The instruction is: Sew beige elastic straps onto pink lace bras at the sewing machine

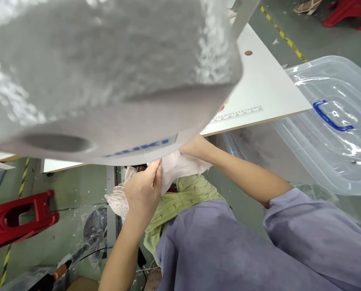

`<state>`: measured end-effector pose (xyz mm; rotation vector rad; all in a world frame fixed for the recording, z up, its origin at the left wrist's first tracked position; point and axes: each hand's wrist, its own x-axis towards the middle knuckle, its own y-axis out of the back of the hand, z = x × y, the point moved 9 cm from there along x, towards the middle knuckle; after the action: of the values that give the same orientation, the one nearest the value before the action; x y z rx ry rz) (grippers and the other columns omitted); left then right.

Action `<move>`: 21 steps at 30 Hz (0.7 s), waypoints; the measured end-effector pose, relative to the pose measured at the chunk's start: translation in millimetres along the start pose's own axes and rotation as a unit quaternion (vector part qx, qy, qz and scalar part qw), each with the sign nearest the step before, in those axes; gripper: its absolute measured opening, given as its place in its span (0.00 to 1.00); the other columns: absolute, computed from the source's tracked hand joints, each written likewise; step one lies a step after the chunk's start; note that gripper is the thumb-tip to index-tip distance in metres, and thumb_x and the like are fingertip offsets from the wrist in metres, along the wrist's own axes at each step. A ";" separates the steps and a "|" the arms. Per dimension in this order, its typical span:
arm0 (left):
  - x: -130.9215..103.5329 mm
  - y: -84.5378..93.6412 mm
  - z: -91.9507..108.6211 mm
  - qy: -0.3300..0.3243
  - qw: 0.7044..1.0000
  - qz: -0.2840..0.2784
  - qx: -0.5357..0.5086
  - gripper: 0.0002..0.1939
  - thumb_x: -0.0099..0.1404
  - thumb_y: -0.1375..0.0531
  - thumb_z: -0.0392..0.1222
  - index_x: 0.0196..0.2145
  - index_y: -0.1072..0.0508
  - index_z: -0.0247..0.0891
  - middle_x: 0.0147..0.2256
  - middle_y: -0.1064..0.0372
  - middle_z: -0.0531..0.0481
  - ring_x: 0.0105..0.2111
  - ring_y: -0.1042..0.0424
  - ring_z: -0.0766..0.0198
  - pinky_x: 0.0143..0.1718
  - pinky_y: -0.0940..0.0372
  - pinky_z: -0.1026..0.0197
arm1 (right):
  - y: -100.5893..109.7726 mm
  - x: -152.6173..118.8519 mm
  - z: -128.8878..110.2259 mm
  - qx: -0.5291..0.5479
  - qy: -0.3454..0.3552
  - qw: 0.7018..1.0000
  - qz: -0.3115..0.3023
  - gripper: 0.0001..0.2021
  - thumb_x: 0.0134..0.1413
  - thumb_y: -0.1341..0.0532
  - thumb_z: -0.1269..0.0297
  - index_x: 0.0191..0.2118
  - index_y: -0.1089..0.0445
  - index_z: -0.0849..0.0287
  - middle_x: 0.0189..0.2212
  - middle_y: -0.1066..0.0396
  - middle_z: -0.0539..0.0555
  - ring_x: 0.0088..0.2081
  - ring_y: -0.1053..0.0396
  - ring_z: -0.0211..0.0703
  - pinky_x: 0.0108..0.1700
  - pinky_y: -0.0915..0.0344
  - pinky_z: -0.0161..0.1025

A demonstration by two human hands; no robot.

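Note:
A grey sewing machine (122, 117) with blue lettering fills the upper part of the head view, very close to the camera. Just below its lower edge, my left hand (144, 186) is closed, thumb pressed against curled fingers, on a pale pink cloth (176, 167). My right hand (195, 146) reaches to the far side of the same cloth. Its fingers are hidden behind the machine, so their grip does not show. A lacy, gathered part of pale fabric (118, 200) hangs left of my left hand. Green fabric (186, 192) lies across my lap.
The white table (265, 85) carries a printed ruler (237, 114) near its edge. To the right stands a clear plastic bin lid (334, 133) with a blue handle. Red stools (43, 210) are on the floor, along with a plastic-wrapped bundle (95, 228).

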<state>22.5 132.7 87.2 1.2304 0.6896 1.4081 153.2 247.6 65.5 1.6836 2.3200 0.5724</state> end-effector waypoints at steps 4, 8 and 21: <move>-0.2 0.2 0.5 -0.006 1.000 0.003 0.003 0.16 0.74 0.46 0.44 0.49 0.20 0.43 0.28 0.20 0.51 0.24 0.26 0.65 0.24 0.46 0.63 | -3.0 0.5 3.9 0.019 -0.011 1.000 -0.013 0.05 0.56 0.38 0.64 0.35 0.34 0.57 0.21 0.38 0.46 0.32 0.34 0.45 0.42 0.37 0.44; -2.0 3.2 2.4 -0.031 0.999 0.017 0.022 0.16 0.74 0.46 0.44 0.49 0.19 0.43 0.24 0.23 0.52 0.21 0.29 0.65 0.23 0.49 0.62 | -2.0 0.8 3.8 0.028 0.000 1.000 -0.013 0.04 0.56 0.39 0.64 0.37 0.33 0.57 0.21 0.37 0.45 0.29 0.36 0.42 0.39 0.39 0.41; -4.8 14.8 3.9 -0.094 0.990 0.068 0.079 0.14 0.74 0.44 0.41 0.46 0.18 0.38 0.22 0.26 0.52 0.21 0.32 0.67 0.24 0.48 0.63 | 3.1 -5.3 1.3 0.052 0.048 0.998 -0.007 0.08 0.57 0.39 0.60 0.37 0.29 0.59 0.23 0.35 0.46 0.29 0.38 0.38 0.34 0.43 0.36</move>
<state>20.5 123.8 100.3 1.5390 0.6049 1.3451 158.1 243.6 65.4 1.7179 2.4662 0.5503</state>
